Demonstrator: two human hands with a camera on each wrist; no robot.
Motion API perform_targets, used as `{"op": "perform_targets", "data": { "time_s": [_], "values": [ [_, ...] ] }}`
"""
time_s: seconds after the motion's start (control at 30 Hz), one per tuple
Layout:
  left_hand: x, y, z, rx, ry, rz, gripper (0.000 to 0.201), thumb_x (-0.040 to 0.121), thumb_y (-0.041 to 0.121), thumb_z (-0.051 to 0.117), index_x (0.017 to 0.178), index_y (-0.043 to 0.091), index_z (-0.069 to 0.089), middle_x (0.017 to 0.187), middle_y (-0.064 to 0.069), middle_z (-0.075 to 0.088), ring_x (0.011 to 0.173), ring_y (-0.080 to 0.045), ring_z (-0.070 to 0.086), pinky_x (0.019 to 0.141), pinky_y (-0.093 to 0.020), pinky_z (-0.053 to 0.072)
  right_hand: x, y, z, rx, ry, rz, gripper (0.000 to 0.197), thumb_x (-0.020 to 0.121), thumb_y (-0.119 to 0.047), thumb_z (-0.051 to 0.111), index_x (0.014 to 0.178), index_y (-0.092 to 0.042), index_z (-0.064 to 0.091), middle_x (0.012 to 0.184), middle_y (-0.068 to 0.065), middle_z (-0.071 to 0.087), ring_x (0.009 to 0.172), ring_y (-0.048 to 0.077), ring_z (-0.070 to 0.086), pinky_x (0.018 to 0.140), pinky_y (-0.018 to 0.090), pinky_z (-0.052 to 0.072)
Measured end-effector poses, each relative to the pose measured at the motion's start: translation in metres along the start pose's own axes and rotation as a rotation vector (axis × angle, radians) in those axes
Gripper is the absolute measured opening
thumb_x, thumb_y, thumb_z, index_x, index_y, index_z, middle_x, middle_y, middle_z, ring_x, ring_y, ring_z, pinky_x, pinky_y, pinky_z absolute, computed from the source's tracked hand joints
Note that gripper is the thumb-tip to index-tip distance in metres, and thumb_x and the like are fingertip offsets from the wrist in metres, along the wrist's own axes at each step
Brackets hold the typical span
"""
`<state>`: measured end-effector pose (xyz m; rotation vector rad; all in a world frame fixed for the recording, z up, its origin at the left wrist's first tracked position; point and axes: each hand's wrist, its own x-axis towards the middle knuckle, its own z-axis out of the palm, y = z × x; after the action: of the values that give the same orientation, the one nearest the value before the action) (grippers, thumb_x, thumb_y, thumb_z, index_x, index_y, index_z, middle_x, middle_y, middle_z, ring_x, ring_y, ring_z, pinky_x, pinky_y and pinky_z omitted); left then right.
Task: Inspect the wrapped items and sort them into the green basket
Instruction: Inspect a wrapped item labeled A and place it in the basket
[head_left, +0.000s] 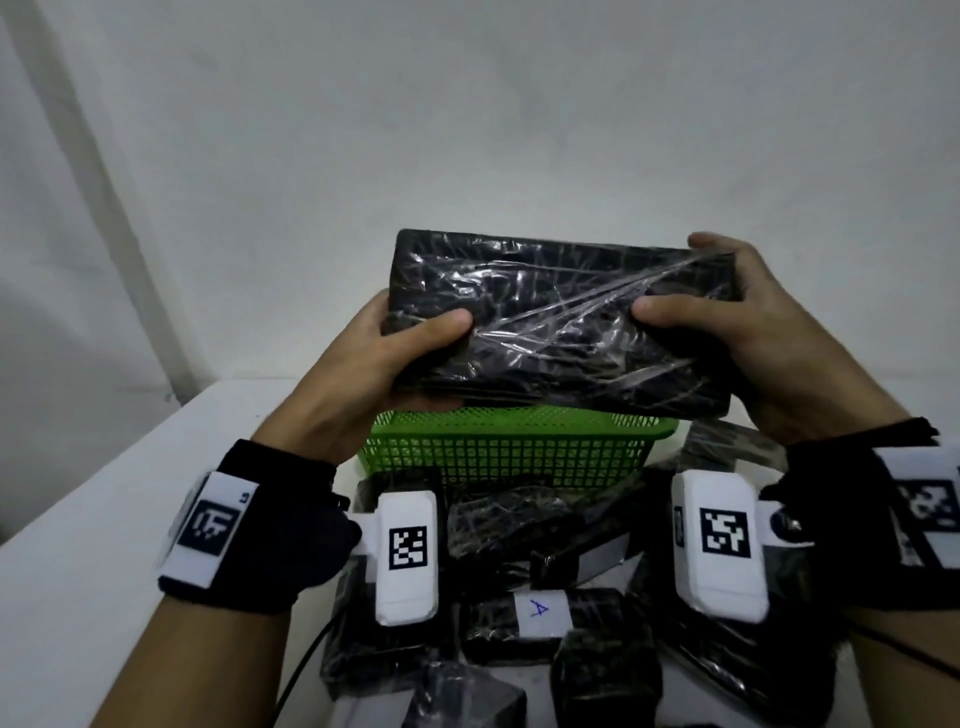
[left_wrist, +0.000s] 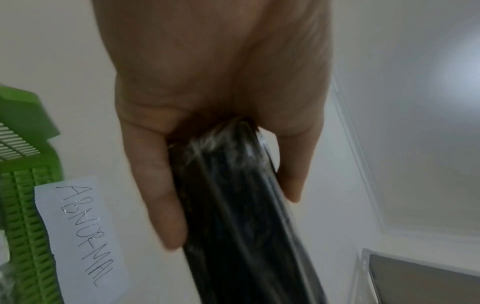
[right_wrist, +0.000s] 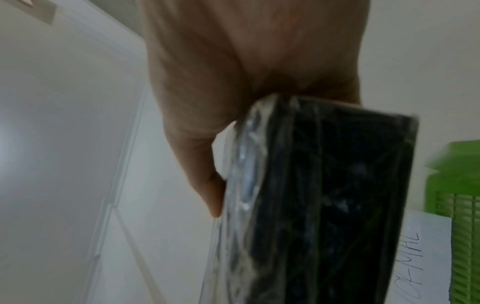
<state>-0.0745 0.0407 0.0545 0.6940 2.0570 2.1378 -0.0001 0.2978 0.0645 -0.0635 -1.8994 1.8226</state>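
White wall fills the background beyond my table (head_left: 78, 519). I hold a black wrapped block (head_left: 556, 322) above the green basket (head_left: 509, 452), my left hand (head_left: 374, 358) and right hand (head_left: 769, 338) each pinching an end, thumbs on top. More wrapped blocks (head_left: 519, 623) lie near me; a blurred paper label (left_wrist: 80, 236) seems to read ABNORMAL.

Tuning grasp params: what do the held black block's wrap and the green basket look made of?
Held black rectangular block: clear glossy plastic film, judging by wrinkles and streaky glare over a dark core; what is inside cannot be told. Green mesh basket: looks like rigid moulded plastic, matte, with an even grid of holes.
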Motion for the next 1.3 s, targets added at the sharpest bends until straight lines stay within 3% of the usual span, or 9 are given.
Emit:
{"op": "perform_targets", "data": {
  "time_s": [0.13, 0.3, 0.47, 0.6, 0.8, 0.93, 1.07, 1.2, 1.3],
  "values": [
    [-0.002, -0.002, 0.007, -0.026, 0.043, 0.085, 0.068, 0.067, 0.029, 0.077, 0.128, 0.014, 0.053, 0.112, -0.005, 0.073, 0.092, -0.019, 0.075, 0.067, -0.031, 0.059, 0.000, 0.007, 0.000, -0.145, -0.002, 0.137, 0.097, 0.048, -0.059, 0.085, 0.133, -0.030, 0.049, 0.121, -0.004, 0.067, 0.103, 0.015, 0.069, 0.076, 0.037, 0.054],
    [-0.002, -0.005, 0.011, -0.091, 0.070, 0.103, 0.067, 0.070, 0.026, 0.075, 0.131, 0.016, 0.050, 0.111, -0.002, 0.073, 0.093, -0.019, 0.075, 0.067, -0.034, 0.060, 0.006, 0.011, -0.002, -0.176, -0.053, 0.082, 0.102, 0.045, -0.052, 0.093, 0.133, -0.022, 0.051, 0.119, 0.001, 0.070, 0.101, 0.021, 0.073, 0.069, 0.035, 0.057],
    [-0.002, -0.008, 0.014, -0.123, 0.082, 0.126, 0.060, 0.073, 0.025, 0.073, 0.129, 0.020, 0.053, 0.108, 0.003, 0.075, 0.096, -0.018, 0.074, 0.074, -0.035, 0.061, 0.009, 0.014, 0.001, -0.119, 0.039, -0.081, 0.096, 0.042, -0.048, 0.092, 0.126, -0.020, 0.057, 0.115, 0.001, 0.074, 0.101, 0.023, 0.074, 0.092, 0.047, 0.057],
    [0.002, -0.014, 0.014, -0.003, 0.075, 0.129, 0.049, 0.084, 0.026, 0.071, 0.130, 0.026, 0.055, 0.115, 0.006, 0.073, 0.104, -0.015, 0.072, 0.078, -0.033, 0.061, 0.006, 0.014, 0.000, -0.201, 0.106, -0.151, 0.099, 0.038, -0.054, 0.091, 0.126, -0.023, 0.057, 0.115, -0.005, 0.072, 0.104, 0.015, 0.071, 0.094, 0.046, 0.057],
    [-0.004, -0.006, 0.002, 0.374, 0.062, 0.117, 0.063, 0.072, 0.077, 0.062, 0.126, 0.044, 0.058, 0.120, 0.018, 0.066, 0.106, -0.009, 0.067, 0.080, -0.036, 0.061, -0.004, 0.004, 0.002, -0.384, 0.198, -0.300, 0.097, 0.050, -0.034, 0.096, 0.135, -0.028, 0.051, 0.123, -0.013, 0.066, 0.112, 0.008, 0.064, 0.098, 0.042, 0.055],
    [-0.005, 0.003, 0.008, 0.059, 0.076, 0.096, 0.060, 0.077, 0.067, 0.056, 0.124, 0.029, 0.060, 0.118, 0.009, 0.067, 0.108, -0.016, 0.069, 0.081, -0.036, 0.062, -0.009, -0.006, 0.008, -0.047, 0.015, -0.266, 0.077, 0.064, -0.025, 0.086, 0.132, -0.027, 0.050, 0.108, -0.017, 0.071, 0.096, 0.000, 0.068, 0.078, 0.032, 0.056],
    [0.000, 0.000, 0.004, -0.053, 0.213, 0.203, 0.019, 0.095, 0.030, 0.062, 0.107, 0.022, 0.051, 0.102, 0.006, 0.065, 0.094, -0.010, 0.070, 0.075, -0.033, 0.060, -0.013, -0.013, 0.015, 0.088, -0.085, -0.302, 0.042, 0.080, -0.017, 0.073, 0.117, -0.025, 0.056, 0.098, -0.018, 0.069, 0.092, 0.008, 0.067, 0.080, 0.041, 0.057],
    [-0.002, 0.001, 0.001, -0.034, 0.171, 0.250, 0.041, 0.077, 0.034, 0.076, 0.106, 0.022, 0.049, 0.100, 0.005, 0.068, 0.096, -0.014, 0.072, 0.088, -0.041, 0.060, -0.013, -0.007, 0.021, -0.081, 0.006, -0.455, 0.047, 0.071, -0.030, 0.079, 0.113, -0.029, 0.058, 0.104, -0.011, 0.071, 0.100, 0.034, 0.068, 0.090, 0.061, 0.055],
    [-0.002, 0.001, 0.002, 0.016, 0.143, 0.269, 0.056, 0.063, 0.035, 0.081, 0.107, 0.022, 0.049, 0.098, 0.002, 0.070, 0.094, -0.018, 0.073, 0.089, -0.044, 0.060, -0.012, -0.003, 0.019, -0.083, 0.064, -0.484, 0.048, 0.069, -0.024, 0.081, 0.112, -0.024, 0.059, 0.119, -0.009, 0.070, 0.104, 0.021, 0.072, 0.090, 0.056, 0.058]
  ]
}}
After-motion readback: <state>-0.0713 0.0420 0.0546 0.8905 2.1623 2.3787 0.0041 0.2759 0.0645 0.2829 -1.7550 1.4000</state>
